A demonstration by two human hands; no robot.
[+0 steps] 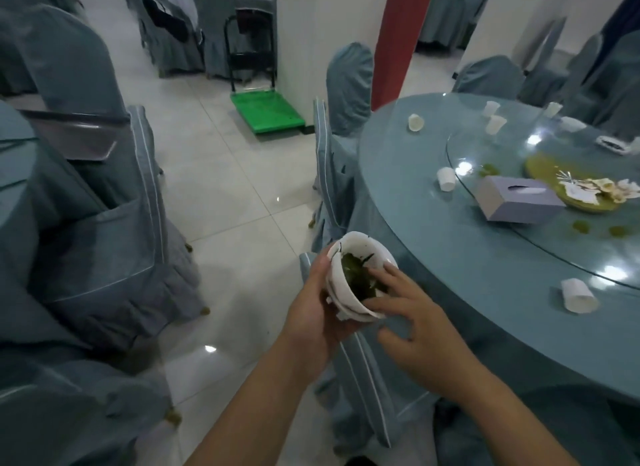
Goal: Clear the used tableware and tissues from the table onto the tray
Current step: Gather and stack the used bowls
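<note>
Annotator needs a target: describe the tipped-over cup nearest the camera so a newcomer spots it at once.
Find the round blue table on the right, then its glass turntable. Just outside the turntable's near rim, on the cloth, a white cup lies on its side. It is the table cup closest to the camera, alone, right of the cup stack the left hand holds.

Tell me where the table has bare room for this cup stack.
Bare: the outer ring between the upright cup and the tipped cup, outside the glass turntable. Crowded: around the tissue box and dirty plate, and the far cups.
</note>
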